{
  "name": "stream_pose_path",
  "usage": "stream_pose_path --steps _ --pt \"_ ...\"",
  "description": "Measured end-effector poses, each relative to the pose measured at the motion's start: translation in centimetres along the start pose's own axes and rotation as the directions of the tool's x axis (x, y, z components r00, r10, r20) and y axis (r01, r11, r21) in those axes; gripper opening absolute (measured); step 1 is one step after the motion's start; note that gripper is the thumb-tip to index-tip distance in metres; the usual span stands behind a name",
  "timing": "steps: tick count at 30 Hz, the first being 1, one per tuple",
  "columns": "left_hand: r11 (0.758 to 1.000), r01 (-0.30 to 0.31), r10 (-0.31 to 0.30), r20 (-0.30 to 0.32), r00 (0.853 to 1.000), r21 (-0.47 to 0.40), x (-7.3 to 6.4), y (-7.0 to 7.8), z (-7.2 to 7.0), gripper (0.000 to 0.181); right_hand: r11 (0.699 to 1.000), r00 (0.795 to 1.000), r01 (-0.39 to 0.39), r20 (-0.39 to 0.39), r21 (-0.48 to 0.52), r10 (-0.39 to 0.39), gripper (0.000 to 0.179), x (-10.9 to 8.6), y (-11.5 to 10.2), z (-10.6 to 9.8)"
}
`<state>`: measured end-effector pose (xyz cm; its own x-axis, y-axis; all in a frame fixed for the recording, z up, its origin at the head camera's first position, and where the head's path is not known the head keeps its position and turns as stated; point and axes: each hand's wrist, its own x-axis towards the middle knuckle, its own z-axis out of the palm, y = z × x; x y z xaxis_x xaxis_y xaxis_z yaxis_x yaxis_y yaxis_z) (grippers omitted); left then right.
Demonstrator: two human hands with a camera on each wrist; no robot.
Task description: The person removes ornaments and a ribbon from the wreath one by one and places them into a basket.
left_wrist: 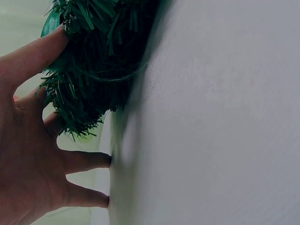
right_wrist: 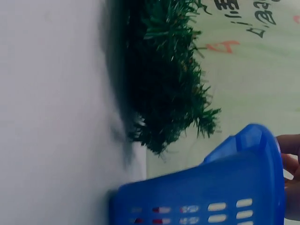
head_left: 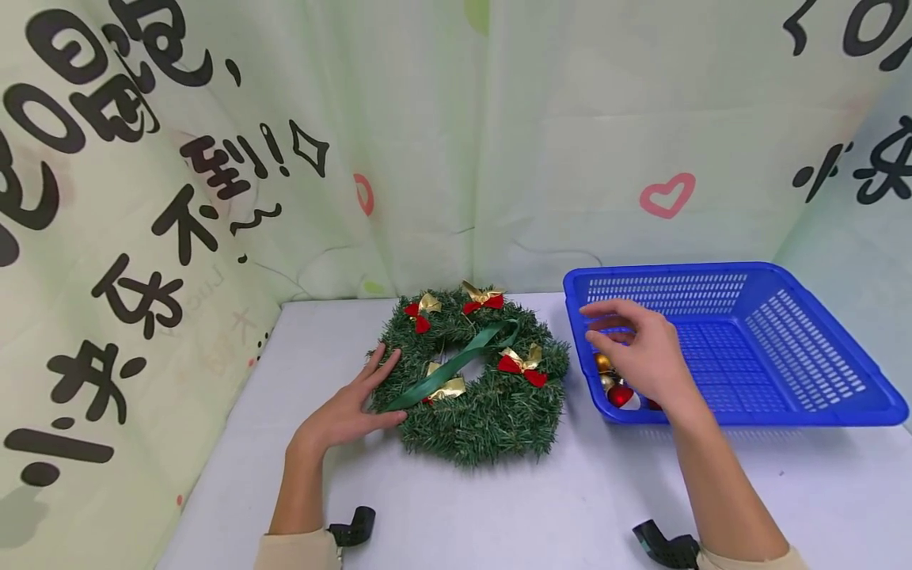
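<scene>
A green wreath [head_left: 484,419] lies on the table, dressed with red and gold bows [head_left: 526,366] and a dark green ribbon [head_left: 456,364] across its middle. My left hand [head_left: 349,408] touches the wreath's left side with fingers spread; in the left wrist view its thumb [left_wrist: 47,49] rests against the branches and two fingertips meet the table. Over the left end of a blue basket [head_left: 755,417] hovers my right hand [head_left: 644,352], fingers loosely bent, with nothing visible in them. Beneath it, red and gold baubles [head_left: 620,394] sit in the basket, partly hidden by the hand.
The white table [head_left: 484,514] runs back to a pale printed curtain [head_left: 541,142], which also hangs at both sides. The basket's raised rim stands just right of the wreath, with a narrow strip of table between them.
</scene>
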<state>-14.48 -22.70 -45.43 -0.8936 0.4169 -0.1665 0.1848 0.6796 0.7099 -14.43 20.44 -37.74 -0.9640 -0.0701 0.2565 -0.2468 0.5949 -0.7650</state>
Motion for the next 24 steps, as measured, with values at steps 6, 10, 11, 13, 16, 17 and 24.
stream_pose_path --steps 6,10,11,13,16,17,24 --pt "1.0 -0.002 0.002 -0.002 1.0 -0.003 0.1 0.0 0.1 0.097 0.999 0.995 0.006 0.101 0.044 -0.01 0.029 1.0 -1.5 1.3" --pt "1.0 0.0 0.0 -0.002 1.0 -0.009 0.1 0.0 0.1 0.097 0.999 0.984 -0.012 0.177 0.053 0.002 0.03 2.0 -2.3 2.2" --pt "1.0 0.001 -0.001 -0.001 1.0 -0.01 0.1 -0.1 0.1 0.097 0.999 0.981 -0.017 0.193 0.051 0.007 0.03 2.2 -2.5 2.5" --pt "1.0 0.003 -0.003 0.001 1.0 -0.014 0.1 -0.1 0.1 0.096 0.999 0.975 -0.022 0.223 0.047 0.01 0.031 2.7 -2.9 2.9" --pt "1.0 0.004 -0.004 0.001 1.0 -0.017 0.0 0.0 0.0 0.096 1.0 0.967 -0.015 0.256 0.028 0.008 0.032 3.5 -3.4 3.4" --pt "1.0 0.003 -0.003 0.001 1.0 -0.017 0.0 0.0 0.0 0.096 1.0 0.965 -0.018 0.262 0.021 0.012 0.032 3.8 -3.6 3.6" --pt "1.0 0.001 -0.001 0.001 1.0 -0.015 0.0 0.0 0.0 0.096 0.998 0.951 -0.04 0.306 -0.047 0.053 0.032 5.6 -3.8 4.8"
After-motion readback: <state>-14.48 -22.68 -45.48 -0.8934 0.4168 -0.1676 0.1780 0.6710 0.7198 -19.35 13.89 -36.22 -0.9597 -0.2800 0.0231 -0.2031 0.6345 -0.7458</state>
